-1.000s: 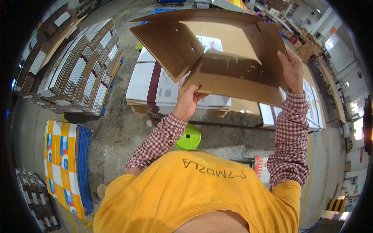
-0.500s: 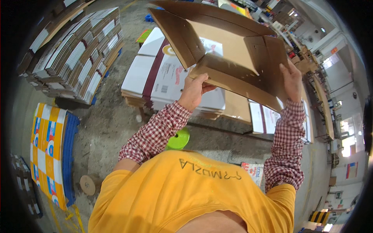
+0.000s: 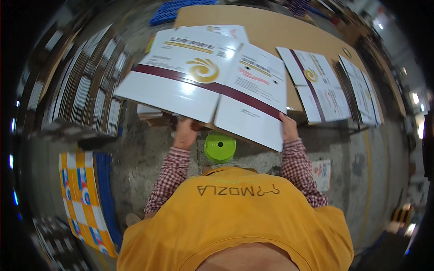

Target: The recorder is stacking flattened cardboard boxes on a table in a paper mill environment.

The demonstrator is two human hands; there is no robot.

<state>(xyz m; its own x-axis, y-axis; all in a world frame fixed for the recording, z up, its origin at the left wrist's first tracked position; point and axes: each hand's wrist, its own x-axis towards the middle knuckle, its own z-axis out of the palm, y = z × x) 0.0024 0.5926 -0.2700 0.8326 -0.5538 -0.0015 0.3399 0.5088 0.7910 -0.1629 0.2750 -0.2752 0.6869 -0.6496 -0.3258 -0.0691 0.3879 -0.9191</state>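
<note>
A flattened white carton (image 3: 176, 92) with a maroon band and a gold swirl lies tilted between my hands, printed face up. My left hand (image 3: 184, 134) grips its near edge from below; most of those fingers are hidden under the board. At the carton's right near corner, my right hand (image 3: 290, 128) is closed on the edge with the thumb along the side. Under its far side, part of another white carton (image 3: 235, 32) shows on the table. More flat white cartons (image 3: 316, 86) with the same band lie to the right.
A brown-topped table (image 3: 257, 22) stretches ahead. On the floor sit a green spool (image 3: 220, 147) and a white printed bag (image 3: 321, 175). Tall stacks of folded cartons (image 3: 86, 86) stand left, with a yellow-and-white patterned stack (image 3: 86, 198) nearer. A blue pallet (image 3: 181, 9) lies beyond the table.
The carton was raised, its brown inside and flaps spread open; now it is flat, lower and printed side up. Both hands have come down, nearer my body, and my view has shifted.
</note>
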